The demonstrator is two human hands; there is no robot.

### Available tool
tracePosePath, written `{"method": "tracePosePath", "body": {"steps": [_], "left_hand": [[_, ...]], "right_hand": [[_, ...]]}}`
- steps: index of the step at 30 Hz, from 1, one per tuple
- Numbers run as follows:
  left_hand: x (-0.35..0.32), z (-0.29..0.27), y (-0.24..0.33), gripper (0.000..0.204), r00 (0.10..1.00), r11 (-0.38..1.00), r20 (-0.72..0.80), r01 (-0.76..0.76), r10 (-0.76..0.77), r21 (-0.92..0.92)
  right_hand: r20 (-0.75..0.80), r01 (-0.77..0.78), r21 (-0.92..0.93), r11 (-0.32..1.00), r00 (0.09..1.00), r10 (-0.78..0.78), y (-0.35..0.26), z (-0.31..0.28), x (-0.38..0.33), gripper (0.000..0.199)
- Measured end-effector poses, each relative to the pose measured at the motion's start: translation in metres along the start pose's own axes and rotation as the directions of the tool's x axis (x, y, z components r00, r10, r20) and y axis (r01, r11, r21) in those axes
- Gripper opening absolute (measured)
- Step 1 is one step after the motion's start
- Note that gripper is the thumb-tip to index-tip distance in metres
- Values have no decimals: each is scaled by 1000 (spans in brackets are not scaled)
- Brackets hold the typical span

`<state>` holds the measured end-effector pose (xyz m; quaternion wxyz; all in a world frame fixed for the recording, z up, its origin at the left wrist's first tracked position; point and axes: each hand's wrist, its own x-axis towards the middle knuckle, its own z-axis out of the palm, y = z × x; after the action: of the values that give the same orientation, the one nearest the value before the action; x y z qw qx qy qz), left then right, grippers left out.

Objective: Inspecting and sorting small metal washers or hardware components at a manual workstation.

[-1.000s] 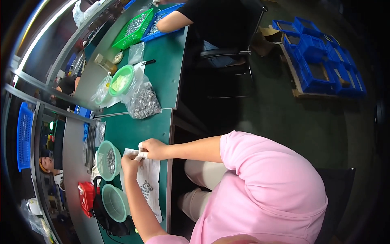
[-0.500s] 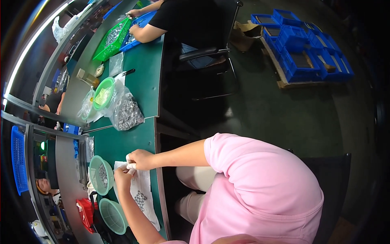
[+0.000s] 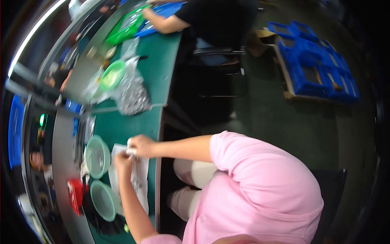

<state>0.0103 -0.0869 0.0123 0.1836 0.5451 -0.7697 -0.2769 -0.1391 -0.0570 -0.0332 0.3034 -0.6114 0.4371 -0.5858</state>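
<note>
My right hand [image 3: 141, 145] and my left hand [image 3: 122, 160] meet above the green table [image 3: 122, 126]. Both pinch a small white piece [image 3: 131, 151] between their fingertips. Under them lies a clear plastic bag [image 3: 140, 183] with small dark parts on it. A pale green bowl [image 3: 97, 156] holding small parts stands just beyond my hands. A second pale green bowl [image 3: 103, 200] sits to the left of my left forearm, with a red object [image 3: 75, 195] beside it.
Farther along the table lie a clear bag of metallic parts [image 3: 132, 97] and a bright green bowl [image 3: 111, 75]. Another person in black [image 3: 211, 16] works at a green tray [image 3: 126, 26], seated on a black chair [image 3: 219, 61]. Blue crates [image 3: 317, 65] are stacked on the floor.
My hands stay together on the small white piece over the bag. The view has shifted a little, and the other person's arm has moved at the green tray.
</note>
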Motion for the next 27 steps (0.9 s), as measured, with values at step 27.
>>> {"method": "tracePosePath", "body": {"steps": [27], "left_hand": [[-99, -24, -31, 56, 920, 963, -337, -121, 200, 240]], "right_hand": [[118, -189, 106, 976, 977, 176, 4, -13, 2, 17]]}}
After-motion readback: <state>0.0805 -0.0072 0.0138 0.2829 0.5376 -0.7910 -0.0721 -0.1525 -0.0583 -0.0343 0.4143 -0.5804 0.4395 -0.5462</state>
